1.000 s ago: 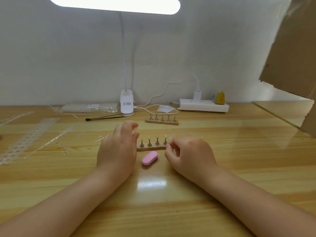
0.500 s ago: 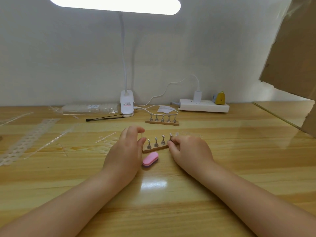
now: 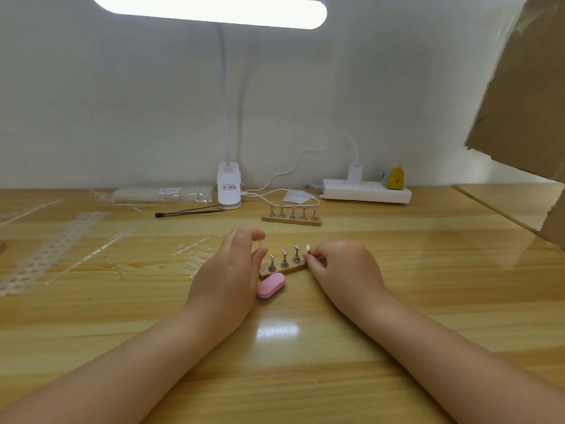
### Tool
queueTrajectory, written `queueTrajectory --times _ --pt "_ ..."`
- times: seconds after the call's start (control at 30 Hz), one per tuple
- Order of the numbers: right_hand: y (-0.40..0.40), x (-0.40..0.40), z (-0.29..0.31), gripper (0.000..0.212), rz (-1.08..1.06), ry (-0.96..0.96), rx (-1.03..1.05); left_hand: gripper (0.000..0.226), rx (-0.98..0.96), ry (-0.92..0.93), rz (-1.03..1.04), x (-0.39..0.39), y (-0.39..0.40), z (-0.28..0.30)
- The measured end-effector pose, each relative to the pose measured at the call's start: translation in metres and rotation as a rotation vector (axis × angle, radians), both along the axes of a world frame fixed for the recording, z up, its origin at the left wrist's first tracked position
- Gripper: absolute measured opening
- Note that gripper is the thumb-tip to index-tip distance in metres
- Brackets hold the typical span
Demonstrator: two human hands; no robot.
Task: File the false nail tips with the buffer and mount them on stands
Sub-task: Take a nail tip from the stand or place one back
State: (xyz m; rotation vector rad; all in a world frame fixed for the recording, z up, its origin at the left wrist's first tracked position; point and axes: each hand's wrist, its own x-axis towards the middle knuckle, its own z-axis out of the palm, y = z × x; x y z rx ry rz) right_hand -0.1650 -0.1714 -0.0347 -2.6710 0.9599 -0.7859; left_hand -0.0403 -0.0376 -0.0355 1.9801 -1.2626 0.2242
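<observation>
A small wooden stand (image 3: 296, 267) with several metal pegs lies askew at the table's middle, its right end farther from me. My left hand (image 3: 227, 275) holds the stand's left end between thumb and curled fingers. My right hand (image 3: 344, 270) pinches at the rightmost peg, where a pale false nail tip (image 3: 308, 248) sits on top. The pink oval buffer (image 3: 271, 286) lies on the table just in front of the stand, between my hands, touched by neither. A second stand (image 3: 292, 218) with bare pegs stands farther back.
Clear plastic strips and nail-tip sprues (image 3: 189, 250) lie to the left, with a perforated strip (image 3: 52, 250). At the back are a bag of tips (image 3: 162, 193), a black-tipped stick (image 3: 189, 212), the lamp base (image 3: 228, 186), a power strip (image 3: 365, 194). Cardboard (image 3: 526, 96) leans at right.
The stand has swung so its right end points away from me. My right hand brought the nail tip onto the rightmost peg. Both hands shifted slightly right.
</observation>
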Motion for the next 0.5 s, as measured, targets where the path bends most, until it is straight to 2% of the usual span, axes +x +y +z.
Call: queueTrajectory --times 0.1,0.23,0.37,0.5 --pt "0.002 -0.002 0.001 0.022 0.021 -0.024 -0.04 0.028 0.002 -0.006 0.005 0.0 0.0 0.0" --pt "0.008 -0.006 0.001 0.011 0.132 -0.211 0.013 0.029 -0.107 -0.088 0.008 0.001 0.002 0.002" --pt "0.015 -0.009 0.003 0.006 0.266 -0.359 0.124 0.023 -0.199 -0.036 -0.111 -0.006 0.002 0.003" --pt "0.02 -0.01 0.001 0.008 0.373 -0.392 0.147 0.018 -0.236 0.016 -0.2 -0.014 0.002 0.002"
